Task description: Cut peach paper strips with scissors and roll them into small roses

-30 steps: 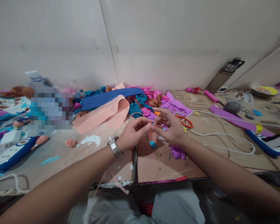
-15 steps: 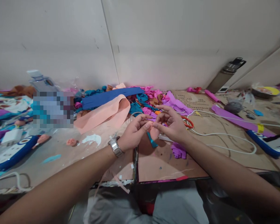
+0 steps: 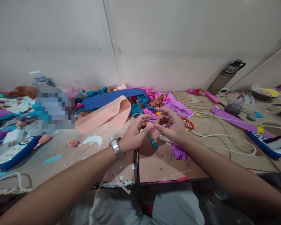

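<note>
Both of my hands meet just above the table's middle. My left hand (image 3: 133,133), with a metal watch (image 3: 116,147) on the wrist, pinches a small rolled peach piece (image 3: 150,124) with thumb and fingers. My right hand (image 3: 172,125) closes its fingertips on the same peach piece from the right. A teal strip (image 3: 152,141) lies just below the two hands, on the table or hanging; I cannot tell which. A purple scrap (image 3: 179,151) lies on the board under my right wrist.
Behind the hands are a heap of coloured foam scraps (image 3: 148,100), a peach sheet (image 3: 106,114) and a blue sheet (image 3: 107,97). Orange-handled scissors (image 3: 186,123) and a white cable (image 3: 224,137) lie to the right. A metal bottle (image 3: 226,76) leans on the wall. A finished peach rose (image 3: 72,142) sits left.
The hands have risen slightly and the fingers have turned the peach piece between them; the teal strip has swung a little. The view shifted a bit.
</note>
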The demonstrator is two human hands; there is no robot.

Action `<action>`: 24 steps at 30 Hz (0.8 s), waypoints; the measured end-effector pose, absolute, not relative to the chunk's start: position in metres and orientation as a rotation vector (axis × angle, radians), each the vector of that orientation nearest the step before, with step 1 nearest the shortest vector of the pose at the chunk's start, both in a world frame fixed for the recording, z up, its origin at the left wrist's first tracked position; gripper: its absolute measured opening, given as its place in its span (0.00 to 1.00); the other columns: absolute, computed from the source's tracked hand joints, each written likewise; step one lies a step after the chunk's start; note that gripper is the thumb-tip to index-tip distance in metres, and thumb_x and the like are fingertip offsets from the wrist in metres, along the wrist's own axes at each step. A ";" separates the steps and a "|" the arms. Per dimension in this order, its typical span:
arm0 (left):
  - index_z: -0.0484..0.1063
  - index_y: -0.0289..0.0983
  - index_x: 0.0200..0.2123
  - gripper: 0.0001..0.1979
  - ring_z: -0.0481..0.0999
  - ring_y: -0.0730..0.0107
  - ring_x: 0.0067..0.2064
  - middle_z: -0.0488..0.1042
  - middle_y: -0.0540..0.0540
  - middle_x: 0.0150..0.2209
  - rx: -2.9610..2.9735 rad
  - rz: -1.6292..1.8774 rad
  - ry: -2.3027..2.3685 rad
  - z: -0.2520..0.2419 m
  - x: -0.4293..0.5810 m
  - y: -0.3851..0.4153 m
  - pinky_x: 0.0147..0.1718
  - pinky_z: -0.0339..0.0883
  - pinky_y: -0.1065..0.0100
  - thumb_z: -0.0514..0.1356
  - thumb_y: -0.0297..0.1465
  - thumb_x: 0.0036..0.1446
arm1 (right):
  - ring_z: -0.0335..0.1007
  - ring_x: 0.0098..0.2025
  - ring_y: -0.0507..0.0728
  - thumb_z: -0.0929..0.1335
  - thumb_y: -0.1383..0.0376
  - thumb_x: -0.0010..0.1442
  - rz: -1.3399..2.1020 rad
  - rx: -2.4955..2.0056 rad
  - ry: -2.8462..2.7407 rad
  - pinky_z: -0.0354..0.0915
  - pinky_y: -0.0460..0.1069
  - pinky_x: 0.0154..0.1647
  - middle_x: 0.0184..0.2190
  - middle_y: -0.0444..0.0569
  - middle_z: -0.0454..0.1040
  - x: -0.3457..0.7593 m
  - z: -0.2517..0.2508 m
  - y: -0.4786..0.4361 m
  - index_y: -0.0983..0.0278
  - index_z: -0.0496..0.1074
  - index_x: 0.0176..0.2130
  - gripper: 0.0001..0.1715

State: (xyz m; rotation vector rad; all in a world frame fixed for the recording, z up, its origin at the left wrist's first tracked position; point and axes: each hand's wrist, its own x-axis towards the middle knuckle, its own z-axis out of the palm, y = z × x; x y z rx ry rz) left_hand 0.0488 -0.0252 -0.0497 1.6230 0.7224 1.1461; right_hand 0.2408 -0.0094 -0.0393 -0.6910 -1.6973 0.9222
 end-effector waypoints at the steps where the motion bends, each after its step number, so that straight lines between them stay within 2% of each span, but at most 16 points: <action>1: 0.65 0.38 0.55 0.16 0.77 0.63 0.52 0.73 0.40 0.53 1.636 1.154 0.725 -0.049 0.049 -0.025 0.48 0.70 0.65 0.59 0.37 0.68 | 0.71 0.32 0.52 0.76 0.60 0.58 0.916 -0.690 -1.699 0.68 0.49 0.35 0.30 0.41 0.72 0.241 -0.040 -0.009 0.59 0.67 0.58 0.31; 9: 0.69 0.39 0.55 0.15 0.77 0.64 0.52 0.73 0.40 0.55 1.688 1.149 0.605 -0.045 0.049 -0.024 0.49 0.71 0.65 0.59 0.36 0.68 | 0.69 0.33 0.53 0.76 0.60 0.58 0.806 -0.719 -1.708 0.67 0.50 0.34 0.33 0.43 0.70 0.243 -0.045 -0.006 0.58 0.69 0.57 0.29; 13: 0.71 0.39 0.52 0.13 0.75 0.63 0.54 0.75 0.41 0.52 1.707 1.141 0.595 -0.043 0.048 -0.023 0.51 0.70 0.64 0.58 0.37 0.68 | 0.68 0.34 0.54 0.76 0.60 0.59 0.793 -0.743 -1.707 0.66 0.50 0.35 0.34 0.43 0.70 0.244 -0.046 -0.004 0.57 0.69 0.57 0.29; 17: 0.74 0.38 0.51 0.14 0.76 0.61 0.53 0.77 0.41 0.51 1.736 1.119 0.646 -0.043 0.046 -0.022 0.53 0.69 0.61 0.58 0.38 0.68 | 0.66 0.32 0.53 0.76 0.58 0.59 0.787 -0.767 -1.708 0.63 0.49 0.31 0.33 0.43 0.69 0.244 -0.045 -0.004 0.57 0.68 0.57 0.30; 24: 0.74 0.37 0.46 0.14 0.75 0.66 0.46 0.76 0.44 0.44 1.654 1.160 0.750 -0.046 0.047 -0.021 0.48 0.68 0.65 0.59 0.41 0.66 | 0.65 0.33 0.53 0.77 0.58 0.57 0.753 -0.780 -1.668 0.65 0.49 0.33 0.34 0.42 0.67 0.242 -0.045 -0.003 0.54 0.63 0.61 0.37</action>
